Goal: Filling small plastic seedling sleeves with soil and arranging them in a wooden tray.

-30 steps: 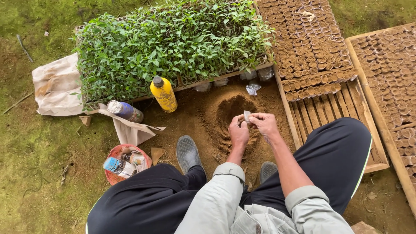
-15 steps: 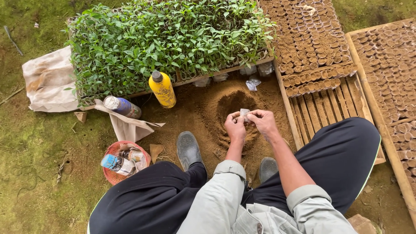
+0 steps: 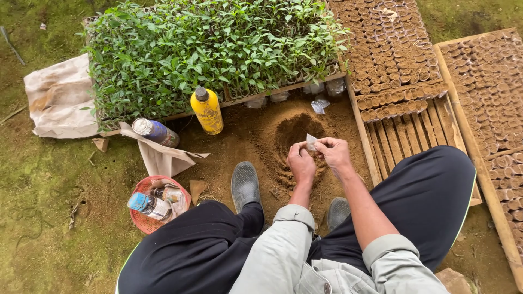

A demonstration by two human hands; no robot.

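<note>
Above the hollowed mound of brown soil (image 3: 291, 139), left hand (image 3: 300, 163) and right hand (image 3: 335, 154) pinch a small clear plastic bag (image 3: 311, 142), seemingly light and limp, at its rim.

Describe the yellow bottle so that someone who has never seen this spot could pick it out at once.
Start at the big tray of green seedlings at the top of the view and follow its wooden front edge. The yellow bottle stands upright on the brown soil just in front of that edge, left of the hollowed soil mound. Its bright yellow body and dark cap set it apart from the bluish can lying on its side nearby.
</note>
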